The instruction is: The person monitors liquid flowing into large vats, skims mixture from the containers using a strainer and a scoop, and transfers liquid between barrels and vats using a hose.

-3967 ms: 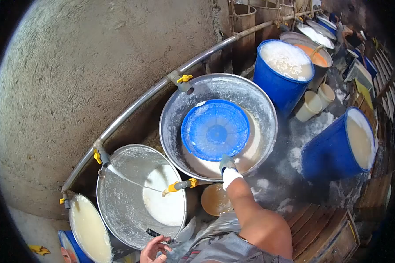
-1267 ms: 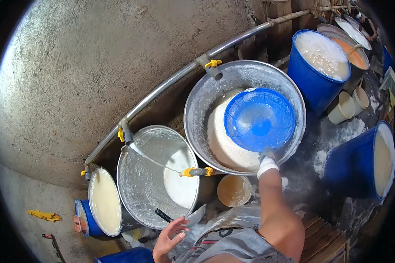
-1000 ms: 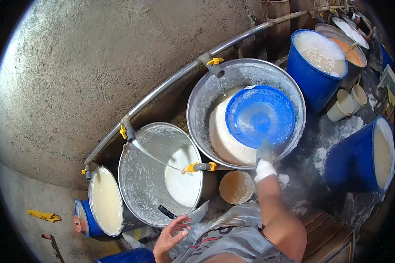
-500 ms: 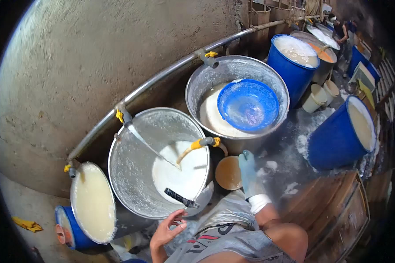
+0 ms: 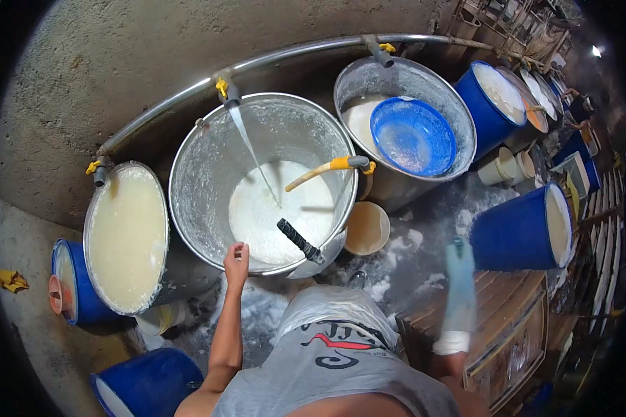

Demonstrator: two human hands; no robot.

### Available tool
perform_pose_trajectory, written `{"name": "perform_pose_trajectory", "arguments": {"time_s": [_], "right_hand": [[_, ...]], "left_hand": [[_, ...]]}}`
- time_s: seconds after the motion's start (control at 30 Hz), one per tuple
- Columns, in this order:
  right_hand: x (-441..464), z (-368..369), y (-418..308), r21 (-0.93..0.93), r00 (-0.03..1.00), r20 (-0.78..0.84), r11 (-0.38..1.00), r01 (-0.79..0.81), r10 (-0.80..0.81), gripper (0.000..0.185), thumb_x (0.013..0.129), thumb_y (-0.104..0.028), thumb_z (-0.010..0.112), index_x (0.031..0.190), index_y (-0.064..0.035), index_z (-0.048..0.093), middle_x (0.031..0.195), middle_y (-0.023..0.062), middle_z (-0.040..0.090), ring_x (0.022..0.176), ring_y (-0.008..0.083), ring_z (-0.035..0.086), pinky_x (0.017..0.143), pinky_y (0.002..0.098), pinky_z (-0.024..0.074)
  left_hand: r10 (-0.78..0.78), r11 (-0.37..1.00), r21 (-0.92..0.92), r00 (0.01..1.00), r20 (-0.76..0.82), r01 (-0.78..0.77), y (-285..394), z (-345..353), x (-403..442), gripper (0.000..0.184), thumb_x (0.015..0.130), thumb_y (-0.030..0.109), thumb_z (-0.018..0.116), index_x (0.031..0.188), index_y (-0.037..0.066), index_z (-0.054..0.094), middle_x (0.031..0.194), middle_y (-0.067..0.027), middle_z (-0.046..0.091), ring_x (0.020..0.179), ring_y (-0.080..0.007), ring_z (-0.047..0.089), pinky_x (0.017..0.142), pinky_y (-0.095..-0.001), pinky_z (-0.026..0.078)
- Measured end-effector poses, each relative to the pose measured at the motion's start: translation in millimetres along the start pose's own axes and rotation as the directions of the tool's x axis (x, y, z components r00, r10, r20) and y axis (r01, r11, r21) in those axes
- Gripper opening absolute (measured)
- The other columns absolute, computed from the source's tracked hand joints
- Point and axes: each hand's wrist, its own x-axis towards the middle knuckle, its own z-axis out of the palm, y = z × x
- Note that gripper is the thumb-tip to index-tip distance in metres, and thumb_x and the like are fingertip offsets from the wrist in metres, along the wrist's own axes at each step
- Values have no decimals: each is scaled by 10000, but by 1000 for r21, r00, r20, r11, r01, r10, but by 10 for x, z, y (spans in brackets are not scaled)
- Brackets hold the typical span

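My left hand (image 5: 236, 263) is at the near rim of a large metal vat (image 5: 195, 229), its fingers drawn together; whether they grip the rim is unclear. Water pours from a tap (image 5: 231, 95) into white liquid inside the vat. A black-wrapped handle (image 5: 298, 240) rests at the vat's right rim. My right hand (image 5: 459, 258), in a pale, blurred glove, hangs above a wooden crate (image 5: 494, 299) near a tilted-looking blue drum (image 5: 511, 233). A blue basin (image 5: 414, 135) lies in the second metal vat (image 5: 466, 149) and touches neither hand.
A yellow-wrapped hose (image 5: 327, 169) hooks over the vat's right rim. A small tub (image 5: 366, 228) of brownish liquid stands beside it. At the left are a vat of cream liquid (image 5: 126, 240) and blue drums (image 5: 149, 381). A metal pipe (image 5: 285, 54) follows the wall. Another person (image 5: 579, 104) is far right.
My right hand has left the blue basin's edge and moved right, over the crate. My left hand has come to the near vat's rim. The view has shifted toward that vat.
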Motion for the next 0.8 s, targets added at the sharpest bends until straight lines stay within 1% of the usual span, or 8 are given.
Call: {"name": "perform_pose_trajectory", "arguments": {"time_s": [0.13, 0.2, 0.23, 0.3, 0.37, 0.43, 0.5, 0.8], "right_hand": [[-80, -1022, 173, -68, 993, -113, 997, 37, -45, 450, 914, -202, 729, 1337, -60, 671, 1178, 146, 725, 1094, 285, 698, 994, 385, 533], [-290, -1556, 120, -645, 970, -137, 762, 65, -199, 520, 851, -288, 792, 1313, -73, 690, 1213, 177, 714, 1125, 340, 687, 1017, 430, 528], [-360, -1763, 84, -671, 964, -177, 741, 30, -200, 520, 851, -288, 792, 1313, -73, 690, 1213, 177, 714, 1125, 340, 687, 1017, 430, 528], [-681, -2182, 121, -910, 892, -64, 393, 132, -447, 660, 781, -399, 838, 1335, -79, 678, 1256, 194, 698, 1174, 387, 660, 1047, 496, 505], [-936, -2375, 195, -944, 855, -237, 318, -90, -461, 663, 727, -391, 837, 1275, -52, 680, 1124, 183, 716, 1019, 411, 675, 903, 537, 544], [-1134, -2461, 554, -940, 793, -328, 256, -224, -513, 664, 756, -404, 823, 1292, -43, 672, 1155, 188, 717, 1051, 419, 673, 921, 534, 541], [-1180, -2484, 883, -739, 813, -551, 564, -370, -189, 673, 789, -429, 797, 1333, -62, 651, 1208, 185, 709, 1125, 410, 655, 965, 537, 521], [-1163, -2370, 756, -609, 742, -671, 575, -546, -7, 622, 818, -430, 762, 1359, -145, 644, 1263, 165, 694, 1222, 386, 613, 1037, 530, 467]], "left_hand": [[-21, 994, 107, 994, -104, 32, -435, 130, 209, 287, 991, 267, 711, 1110, 6, 706, 1025, -150, 736, 844, -247, 698, 782, -372, 555], [-3, 978, 205, 992, -125, 29, -724, 268, 247, 246, 981, 263, 719, 1091, 44, 713, 1020, -141, 732, 854, -283, 697, 812, -389, 551], [65, 969, 244, 983, -171, -22, -1016, 351, 248, 233, 986, 281, 711, 1080, 68, 717, 1030, -130, 732, 866, -292, 694, 828, -397, 543], [-18, 979, 194, 982, -187, 54, -871, 390, 212, 275, 1001, 345, 687, 1076, 82, 718, 1040, -111, 738, 902, -270, 699, 826, -397, 539], [153, 972, 204, 975, -163, -118, -1468, 510, 309, 320, 1002, 388, 689, 1056, 75, 728, 1055, -107, 746, 903, -276, 699, 818, -397, 536], [115, 951, 302, 983, -145, -67, -1133, 490, 267, 419, 1012, 472, 646, 1025, 62, 733, 1016, -133, 752, 897, -326, 708, 818, -434, 534], [-48, 939, 331, 990, -133, 90, -561, 392, 196, 487, 1020, 520, 608, 1012, 49, 732, 989, -149, 753, 892, -372, 708, 822, -475, 527], [-70, 860, 499, 994, -86, 104, -508, 412, 184, 583, 1033, 573, 544, 947, 22, 712, 930, -194, 744, 888, -429, 695, 789, -539, 508]]}}
